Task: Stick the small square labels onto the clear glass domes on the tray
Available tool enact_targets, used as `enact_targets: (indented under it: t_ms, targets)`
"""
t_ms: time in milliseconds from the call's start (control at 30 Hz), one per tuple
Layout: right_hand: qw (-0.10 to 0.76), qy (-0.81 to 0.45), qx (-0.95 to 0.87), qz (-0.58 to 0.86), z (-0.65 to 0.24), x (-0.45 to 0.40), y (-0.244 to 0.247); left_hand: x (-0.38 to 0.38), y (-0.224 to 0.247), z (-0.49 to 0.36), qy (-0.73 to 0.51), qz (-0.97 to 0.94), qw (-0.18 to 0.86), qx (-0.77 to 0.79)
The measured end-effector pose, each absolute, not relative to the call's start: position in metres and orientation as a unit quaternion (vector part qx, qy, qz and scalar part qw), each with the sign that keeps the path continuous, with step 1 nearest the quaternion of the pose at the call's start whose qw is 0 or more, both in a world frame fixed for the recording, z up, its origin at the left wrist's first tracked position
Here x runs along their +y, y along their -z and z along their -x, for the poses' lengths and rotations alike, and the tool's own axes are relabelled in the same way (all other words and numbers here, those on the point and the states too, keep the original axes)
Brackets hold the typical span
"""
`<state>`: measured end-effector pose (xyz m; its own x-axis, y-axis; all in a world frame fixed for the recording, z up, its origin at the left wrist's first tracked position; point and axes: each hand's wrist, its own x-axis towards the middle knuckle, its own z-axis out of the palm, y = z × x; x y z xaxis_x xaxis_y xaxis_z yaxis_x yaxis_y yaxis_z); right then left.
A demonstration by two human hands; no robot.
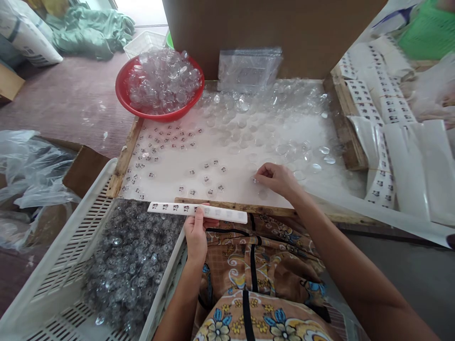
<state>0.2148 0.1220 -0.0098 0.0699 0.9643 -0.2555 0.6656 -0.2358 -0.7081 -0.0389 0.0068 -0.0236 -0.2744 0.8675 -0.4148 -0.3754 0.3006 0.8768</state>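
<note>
My left hand (196, 232) is holding a strip (170, 208) just at the front edge of the board (170, 163), thumb pressing on top and fingers curling beneath. Dark prints are running along its left part. My right hand (279, 180) is hovering low over the middle of the board or resting on it; I cannot tell which. Its thumb and forefinger are narrowing to a pinch, a small dark mark showing at the tips, but I cannot tell whether they are gripping anything. Printed discs (206, 179) are lying across the board's left half, and clear discs (241, 124) are covering much of its right and back. A red bowl (159, 116) is sitting at the board's back left corner, heaped with clear pieces (163, 80). A crate (164, 282) is standing at the board's front left, holding many more pieces (135, 265). Other strips (391, 102) are lying right of the board.
</note>
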Motion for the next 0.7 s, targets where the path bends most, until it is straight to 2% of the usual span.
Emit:
enact_targets:
  t_ms: [700]
  targets:
    - [0.201, -0.343, -0.585, 0.707, -0.2099, 0.1192, 0.0004, 0.0068, 0.0238, 0.0374, -0.547, -0.221, 0.562, 0.580]
